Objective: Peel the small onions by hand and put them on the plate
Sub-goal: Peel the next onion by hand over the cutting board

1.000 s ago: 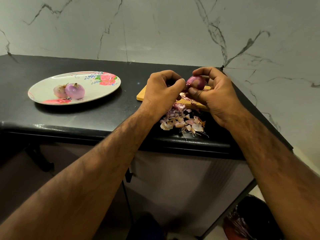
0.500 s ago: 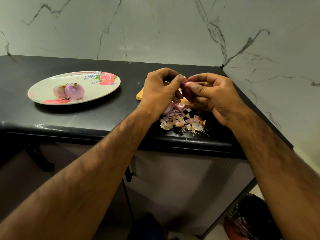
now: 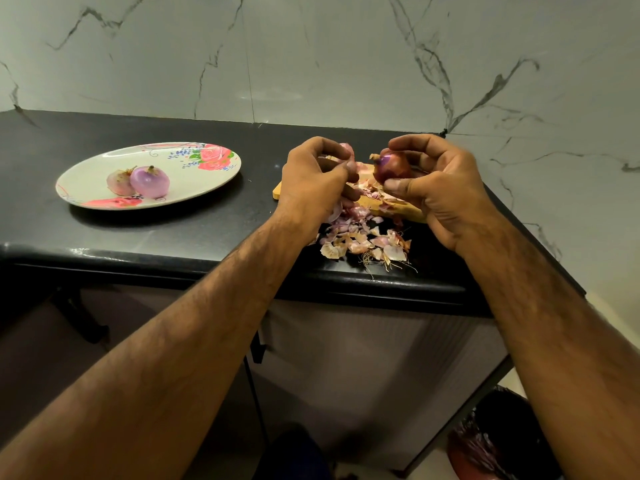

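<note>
Nearest us, peelings [image 3: 363, 242] lie at the counter's [image 3: 207, 237] front edge; above them, over the cutting board [image 3: 279, 194], our left hand [image 3: 311, 181] curls and appears to pinch a scrap of skin [image 3: 346, 148], while our right hand [image 3: 440, 188] grips the onion [image 3: 393, 166] between thumb below and fingers above. We judge the onion light, firm and slick where bared, its skin papery and brittle, so we hold it across its middle; its long axis lies roughly level, dry tip toward the left hand. Farther left, two peeled onions [image 3: 149, 181] rest on the plate [image 3: 197, 183].
</note>
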